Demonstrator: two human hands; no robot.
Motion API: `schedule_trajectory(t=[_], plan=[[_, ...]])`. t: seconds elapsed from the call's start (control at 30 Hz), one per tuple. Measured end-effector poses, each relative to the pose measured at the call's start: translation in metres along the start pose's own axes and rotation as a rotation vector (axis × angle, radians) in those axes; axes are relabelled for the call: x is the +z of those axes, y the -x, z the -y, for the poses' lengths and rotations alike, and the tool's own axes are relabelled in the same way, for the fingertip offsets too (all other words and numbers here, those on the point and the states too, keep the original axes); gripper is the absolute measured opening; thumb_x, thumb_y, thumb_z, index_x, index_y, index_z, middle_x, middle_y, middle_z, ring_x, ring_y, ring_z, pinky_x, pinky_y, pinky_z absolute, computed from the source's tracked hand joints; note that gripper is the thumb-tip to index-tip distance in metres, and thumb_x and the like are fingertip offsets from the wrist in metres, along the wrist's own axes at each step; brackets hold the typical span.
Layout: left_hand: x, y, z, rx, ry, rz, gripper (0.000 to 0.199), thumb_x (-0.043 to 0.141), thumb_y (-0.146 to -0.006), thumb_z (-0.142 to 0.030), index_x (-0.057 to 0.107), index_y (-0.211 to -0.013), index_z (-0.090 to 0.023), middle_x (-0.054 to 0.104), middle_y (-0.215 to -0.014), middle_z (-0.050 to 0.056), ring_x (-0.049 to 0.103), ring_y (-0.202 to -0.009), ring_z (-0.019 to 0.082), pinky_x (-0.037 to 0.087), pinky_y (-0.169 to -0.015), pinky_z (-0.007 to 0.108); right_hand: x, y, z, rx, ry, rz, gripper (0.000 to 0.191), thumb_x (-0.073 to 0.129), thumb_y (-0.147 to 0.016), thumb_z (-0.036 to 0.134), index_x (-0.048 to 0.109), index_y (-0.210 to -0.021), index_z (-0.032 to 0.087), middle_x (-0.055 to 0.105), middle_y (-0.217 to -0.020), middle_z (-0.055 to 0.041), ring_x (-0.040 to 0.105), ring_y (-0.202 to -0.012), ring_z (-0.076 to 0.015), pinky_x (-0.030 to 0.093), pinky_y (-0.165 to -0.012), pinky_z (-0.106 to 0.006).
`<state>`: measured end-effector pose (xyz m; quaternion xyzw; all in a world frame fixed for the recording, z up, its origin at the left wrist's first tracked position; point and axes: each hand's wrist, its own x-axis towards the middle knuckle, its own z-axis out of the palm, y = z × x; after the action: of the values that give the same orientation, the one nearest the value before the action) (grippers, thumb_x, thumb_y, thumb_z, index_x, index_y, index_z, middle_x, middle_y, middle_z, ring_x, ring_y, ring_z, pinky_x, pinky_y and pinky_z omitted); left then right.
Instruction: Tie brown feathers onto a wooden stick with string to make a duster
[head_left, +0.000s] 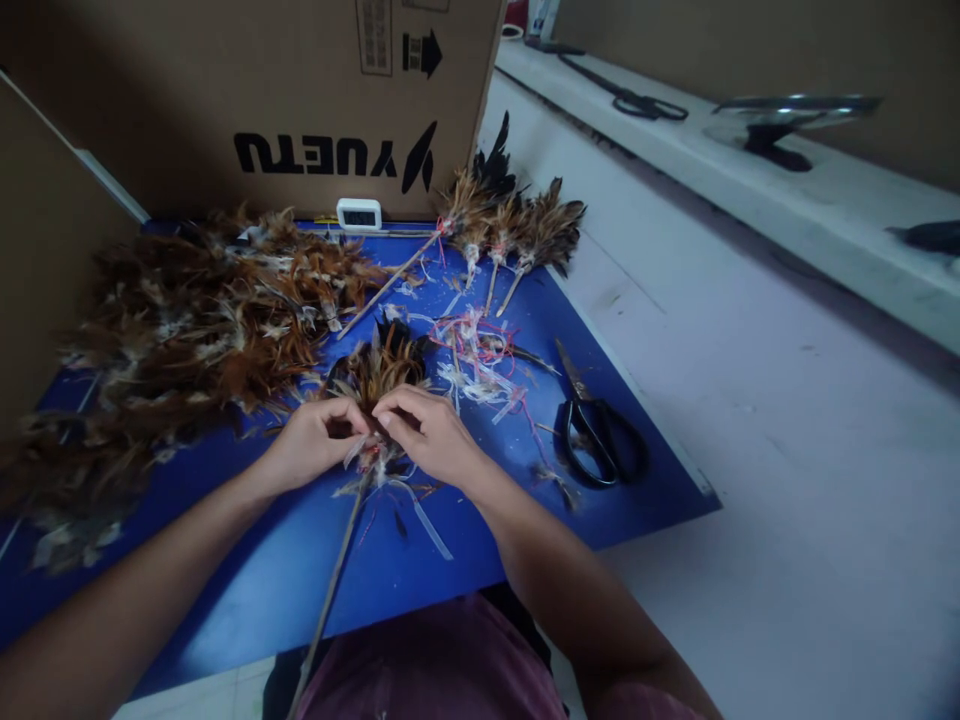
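A feather duster point(379, 370) lies in front of me with its dark and brown feathers pointing away. Its thin wooden stick point(334, 580) runs back toward my lap. White plastic strips and red string wrap the base of the feathers. My left hand point(319, 435) is closed in a pinch at the left side of this binding. From the right, my right hand point(431, 430) pinches at the feathers just above it, fingertips close to those of my left hand. The exact bit between the fingertips is too small to make out. A loose plastic strip point(431, 528) trails below the binding.
A large heap of brown feathers point(217, 320) covers the left of the blue table point(247, 600). Black-handled scissors point(596, 440) lie at right, beside tangled pink and white string point(480, 350). Several bundled feather dusters point(544, 230) lie behind. A cardboard box point(300, 80) and small digital display point(359, 214) stand at the back.
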<state>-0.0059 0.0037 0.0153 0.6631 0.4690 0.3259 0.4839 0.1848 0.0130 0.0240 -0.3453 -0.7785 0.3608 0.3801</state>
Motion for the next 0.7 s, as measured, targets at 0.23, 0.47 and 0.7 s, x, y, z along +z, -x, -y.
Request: schedule_trajectory(t=[0.23,0.47,0.7], plan=[[-0.001,0.001,-0.006,0.432,-0.423,-0.037,0.007,0.061,-0.080,-0.020,0.065,-0.075,-0.016,0.069,-0.076,0.004,0.064,-0.072,0.013,0.049,-0.067,0.023,0.004,-0.001,-0.009,0.126,-0.012,0.009,0.025,0.049,-0.074,0.005,0.062,-0.089,0.020,0.061,-0.079,0.0018,0.056,-0.073,-0.0102,0.043,-0.068,-0.021],[-0.003,-0.002,0.007,0.807,-0.613,-0.072,0.017,0.063,-0.077,-0.009,0.062,-0.092,-0.017,0.070,-0.084,0.005,0.065,-0.084,0.015,0.053,-0.076,0.027,0.008,-0.001,-0.017,0.171,-0.141,-0.004,0.026,0.050,-0.071,0.004,0.061,-0.091,0.019,0.064,-0.082,0.0018,0.057,-0.071,-0.0085,0.045,-0.066,-0.020],[-0.009,0.002,0.020,1.009,-0.793,-0.047,0.022,0.060,-0.078,-0.008,0.063,-0.099,-0.016,0.070,-0.099,0.010,0.061,-0.104,0.022,0.055,-0.082,0.034,0.008,-0.002,-0.018,0.088,-0.090,-0.009,0.019,0.055,-0.071,0.002,0.062,-0.082,0.016,0.060,-0.086,-0.0005,0.055,-0.072,-0.0084,0.045,-0.066,-0.020]])
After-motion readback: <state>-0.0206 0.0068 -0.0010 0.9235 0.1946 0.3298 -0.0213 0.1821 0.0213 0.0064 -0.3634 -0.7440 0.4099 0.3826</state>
